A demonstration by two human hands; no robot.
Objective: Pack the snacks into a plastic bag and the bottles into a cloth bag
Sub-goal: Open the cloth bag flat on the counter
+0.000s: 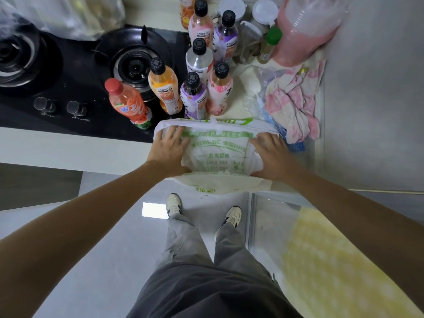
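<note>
Flat against the counter edge, both hands press on a white bag printed in green. The left hand lies on the bag's left side with its fingers spread and nearly straight, fingertips pointing away from the person toward the bottles. The right hand lies on the right side, fingers extended and angled inward to the left, thumb stretched along the bag's near edge. Neither hand curls round the material; both rest on it palm down.

The bag lies flat with its long axis running away from the person: its far end sits on the counter just short of the bottles, and its near end hangs over the counter's front edge above the floor. The green lettering reads upside down from this view. Whether it is cloth or plastic cannot be told.

Just beyond the bag stand upright bottles with black caps: an orange one, a purple one, a pink one, and behind them a clear one, another purple and another pink. A red-capped orange bottle stands on the black gas stove, to the left.

To the right of the bag lies a crumpled pink and white cloth beside clear plastic wrapping.
</note>
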